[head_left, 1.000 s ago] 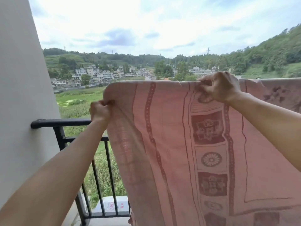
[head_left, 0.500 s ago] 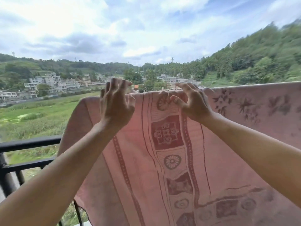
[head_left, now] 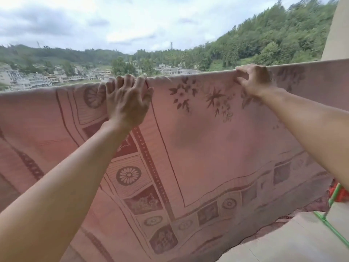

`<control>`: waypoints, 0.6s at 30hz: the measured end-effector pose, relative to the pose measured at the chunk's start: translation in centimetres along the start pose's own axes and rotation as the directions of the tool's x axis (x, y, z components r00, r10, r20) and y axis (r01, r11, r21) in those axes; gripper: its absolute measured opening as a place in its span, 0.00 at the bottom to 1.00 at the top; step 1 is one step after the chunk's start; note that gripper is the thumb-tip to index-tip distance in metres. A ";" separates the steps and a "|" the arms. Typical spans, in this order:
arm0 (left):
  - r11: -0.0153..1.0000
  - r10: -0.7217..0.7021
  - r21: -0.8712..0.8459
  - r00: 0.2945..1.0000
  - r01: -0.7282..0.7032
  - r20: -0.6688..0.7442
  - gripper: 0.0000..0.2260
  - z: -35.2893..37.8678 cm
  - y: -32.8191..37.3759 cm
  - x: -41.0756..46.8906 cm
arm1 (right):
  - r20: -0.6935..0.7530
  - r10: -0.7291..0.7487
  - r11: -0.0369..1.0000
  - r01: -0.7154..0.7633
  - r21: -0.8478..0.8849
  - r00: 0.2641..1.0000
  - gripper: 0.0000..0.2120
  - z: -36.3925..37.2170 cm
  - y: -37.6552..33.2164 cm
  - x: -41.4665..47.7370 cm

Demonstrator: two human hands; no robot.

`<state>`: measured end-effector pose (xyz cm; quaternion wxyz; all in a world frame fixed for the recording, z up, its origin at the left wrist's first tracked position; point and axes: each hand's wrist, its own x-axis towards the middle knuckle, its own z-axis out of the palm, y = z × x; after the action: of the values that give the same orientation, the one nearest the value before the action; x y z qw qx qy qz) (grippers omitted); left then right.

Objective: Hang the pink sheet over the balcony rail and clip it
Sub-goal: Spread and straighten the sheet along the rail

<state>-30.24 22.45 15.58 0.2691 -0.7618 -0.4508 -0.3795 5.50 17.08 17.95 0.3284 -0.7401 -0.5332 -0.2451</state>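
Green hillside (head_left: 273,40) and village rooftops (head_left: 37,76) beyond, pale balcony floor (head_left: 294,241) below. Pink sheet (head_left: 198,152) now draped full width over the rail, which lies hidden under the fold; a second ago only a corner gripped beside bare black bars, so hanging looks largely done and spreading underway. No clip in sight, clipping not yet begun. Left hand (head_left: 127,100) moved inward along the top edge, fingers (head_left: 130,80) spread and curled over the fold, palm flat on the cloth. Right hand (head_left: 254,80) shifted further right, arm extended, fingertips hooked over the top edge, pinching or pressing cannot be told. Lower hem touching the floor at right, near a green-and-red object (head_left: 338,193).
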 end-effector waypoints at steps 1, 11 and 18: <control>1.000 -0.021 0.016 0.999 0.022 -0.032 0.22 0.5 0.1 -0.1 | -0.070 -0.052 0.999 0.051 -0.018 0.996 0.17 0.3 1.0 0.5; 0.963 -0.250 0.081 0.963 0.259 -0.104 0.24 1.6 4.3 0.4 | -0.402 -0.446 0.892 0.434 -0.128 0.800 0.06 2.5 6.3 0.2; 1.000 0.015 -0.004 0.985 -0.016 -0.173 0.21 2.4 15.8 3.0 | -0.322 -0.619 0.772 0.630 -0.084 0.716 0.03 6.5 10.8 -7.3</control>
<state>-14.42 18.56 15.62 0.3079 -0.7304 -0.4187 -0.4432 13.56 15.09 6.01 0.3230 -0.4592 -0.6920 -0.4538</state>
